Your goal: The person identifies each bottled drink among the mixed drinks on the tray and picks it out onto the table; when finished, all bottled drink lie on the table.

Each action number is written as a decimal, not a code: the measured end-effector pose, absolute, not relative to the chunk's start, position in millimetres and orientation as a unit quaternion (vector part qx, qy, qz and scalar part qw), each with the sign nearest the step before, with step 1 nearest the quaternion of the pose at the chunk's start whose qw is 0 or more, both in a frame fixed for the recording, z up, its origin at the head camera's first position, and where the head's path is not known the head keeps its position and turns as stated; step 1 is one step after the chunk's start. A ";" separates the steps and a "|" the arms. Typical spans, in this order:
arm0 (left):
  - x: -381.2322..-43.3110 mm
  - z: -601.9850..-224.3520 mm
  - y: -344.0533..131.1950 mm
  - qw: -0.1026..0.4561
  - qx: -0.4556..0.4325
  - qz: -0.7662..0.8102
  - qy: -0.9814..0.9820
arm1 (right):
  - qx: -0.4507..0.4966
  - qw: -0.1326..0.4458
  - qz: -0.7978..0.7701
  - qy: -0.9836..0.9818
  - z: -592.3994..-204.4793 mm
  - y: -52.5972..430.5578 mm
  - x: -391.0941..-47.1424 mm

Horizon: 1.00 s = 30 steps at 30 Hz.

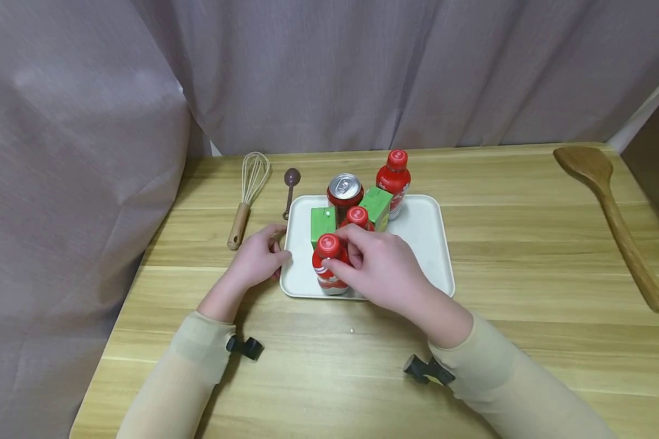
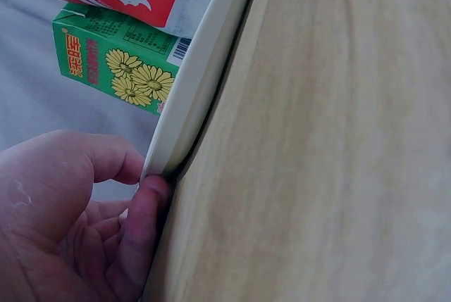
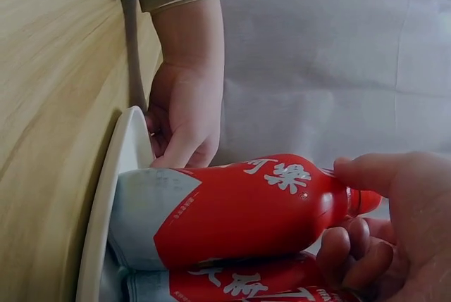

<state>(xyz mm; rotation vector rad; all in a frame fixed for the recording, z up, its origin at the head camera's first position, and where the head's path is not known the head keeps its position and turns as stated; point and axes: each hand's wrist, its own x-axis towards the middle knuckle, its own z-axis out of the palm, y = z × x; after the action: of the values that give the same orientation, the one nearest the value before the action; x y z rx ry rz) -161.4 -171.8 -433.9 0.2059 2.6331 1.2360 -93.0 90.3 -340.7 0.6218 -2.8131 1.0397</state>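
Note:
My left hand [image 1: 257, 256] pinches the rim of a white tray [image 1: 423, 268] at its left side. The left wrist view shows the thumb over the rim and a finger under it. My right hand [image 1: 384, 268] holds a red and white drink bottle [image 3: 232, 210] just below its cap, thumb on one side and curled fingers on the other. That bottle stands upright at the tray's front edge. Behind it are a second red bottle [image 1: 357, 215], a green drink carton [image 1: 323, 224], a red can [image 1: 345, 190], another green carton [image 1: 376, 202] and a third red bottle [image 1: 394, 178].
Left of the tray lie a whisk [image 1: 247, 195] with a wooden handle and a small brown spoon [image 1: 291, 183]. A wooden spatula [image 1: 609, 210] lies far right on the wooden table [image 1: 505, 244]. A grey curtain [image 1: 318, 73] hangs along the back and left.

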 end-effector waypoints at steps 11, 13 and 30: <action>-162.5 -433.8 -172.1 0.110 0.071 0.421 0.897 | 0.203 0.107 0.308 -0.923 -345.8 84.0 -90.6; -162.3 -433.6 -172.2 0.110 0.071 0.420 0.898 | 0.206 0.111 0.304 -0.923 -346.6 83.9 -90.6; -161.7 -434.0 -172.7 0.109 0.074 0.422 0.897 | 0.197 0.045 0.356 -0.913 -341.6 88.9 -91.9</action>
<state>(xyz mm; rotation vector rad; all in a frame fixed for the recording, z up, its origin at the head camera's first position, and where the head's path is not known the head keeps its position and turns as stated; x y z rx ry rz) -161.7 -172.7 -434.0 0.2179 2.6377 1.2412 -91.9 88.9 -341.6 0.6020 -2.7869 1.0859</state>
